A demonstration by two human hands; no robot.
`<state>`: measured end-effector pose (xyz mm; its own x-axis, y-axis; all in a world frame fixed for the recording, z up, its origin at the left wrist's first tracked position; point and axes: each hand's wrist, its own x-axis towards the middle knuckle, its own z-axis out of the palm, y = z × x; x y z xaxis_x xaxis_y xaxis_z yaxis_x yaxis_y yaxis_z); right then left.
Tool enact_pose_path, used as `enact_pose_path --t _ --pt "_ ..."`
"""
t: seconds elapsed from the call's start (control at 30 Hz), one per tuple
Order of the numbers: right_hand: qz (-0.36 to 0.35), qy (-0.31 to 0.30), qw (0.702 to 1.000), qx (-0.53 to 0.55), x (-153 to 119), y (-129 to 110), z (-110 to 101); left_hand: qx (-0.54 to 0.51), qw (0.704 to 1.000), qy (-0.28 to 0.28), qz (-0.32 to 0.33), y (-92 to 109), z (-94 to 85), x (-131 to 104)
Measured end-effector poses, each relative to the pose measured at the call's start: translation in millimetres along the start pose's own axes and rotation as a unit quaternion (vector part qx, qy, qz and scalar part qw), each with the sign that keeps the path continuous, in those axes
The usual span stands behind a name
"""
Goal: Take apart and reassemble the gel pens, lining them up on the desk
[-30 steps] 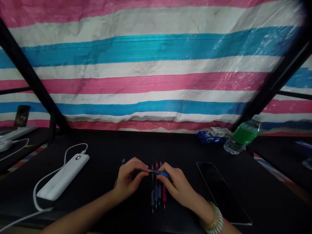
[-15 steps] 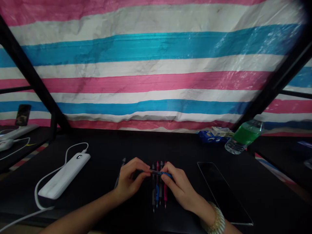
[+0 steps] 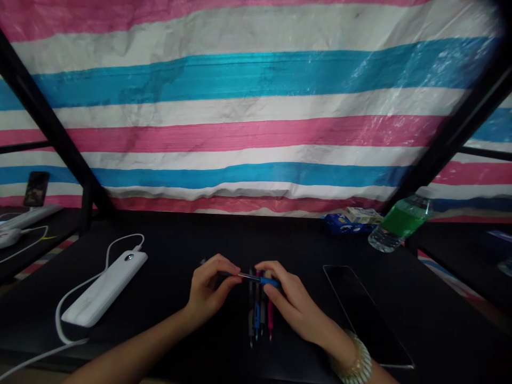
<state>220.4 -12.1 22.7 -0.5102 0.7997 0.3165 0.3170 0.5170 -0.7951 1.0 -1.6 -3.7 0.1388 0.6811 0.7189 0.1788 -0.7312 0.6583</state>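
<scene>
A blue pen [image 3: 250, 277] spans the gap between my two hands, with a thin clear-looking length showing in the middle. My left hand [image 3: 211, 285] pinches its left part between thumb and fingers. Closed around its blue grip end is my right hand [image 3: 296, 301], which wears a pale bracelet. Below them several pens lie side by side on the black table: a blue pen [image 3: 257, 320], a pink pen [image 3: 271, 320] and dark ones, their upper ends partly covered by my right hand. Another dark pen [image 3: 203, 261] is mostly hidden behind my left hand.
A white power bank [image 3: 106, 288] with a cable lies at left. To the right are a dark phone or tablet [image 3: 366, 314], a tilted bottle [image 3: 402, 221] with a green label, and a blue packet [image 3: 346, 224]. Striped sheeting [image 3: 256, 128] hangs behind the table.
My hands have shifted slightly up, the left one also a little leftward. More of the thin middle length of the blue pen shows between them.
</scene>
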Motion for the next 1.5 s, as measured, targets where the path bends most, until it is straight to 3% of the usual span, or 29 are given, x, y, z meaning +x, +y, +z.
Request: enact_pose_path --t 0.47,0.57,0.67,0.83,1.0,1.27,1.5 --pt "0.050 -0.008 0.999 0.020 0.0 1.3 2.3 -0.013 0.999 -0.016 0.033 0.5 -0.9 -2.9" --pt "0.036 -0.002 0.998 0.049 0.2 3.5 3.2 -0.073 0.997 0.001 -0.006 0.8 2.4 -5.0" --pt "0.038 0.004 0.998 0.056 1.6 5.4 5.4 -0.164 0.982 0.007 -0.092 2.3 4.6 -4.5" --pt "0.061 -0.016 0.995 0.076 2.8 4.4 8.6 -0.311 0.918 -0.012 -0.245 -1.2 5.2 3.3" --pt "0.067 -0.038 0.988 0.133 3.7 3.3 8.1 -0.422 0.853 0.033 -0.305 -5.3 5.2 11.7" --pt "0.084 0.026 0.983 0.160 5.7 13.7 9.8 -0.399 0.862 0.018 -0.314 0.4 0.7 14.5" --pt "0.079 0.026 0.987 0.141 5.6 17.2 11.6 -0.394 0.864 0.028 -0.311 -4.8 0.2 14.9"
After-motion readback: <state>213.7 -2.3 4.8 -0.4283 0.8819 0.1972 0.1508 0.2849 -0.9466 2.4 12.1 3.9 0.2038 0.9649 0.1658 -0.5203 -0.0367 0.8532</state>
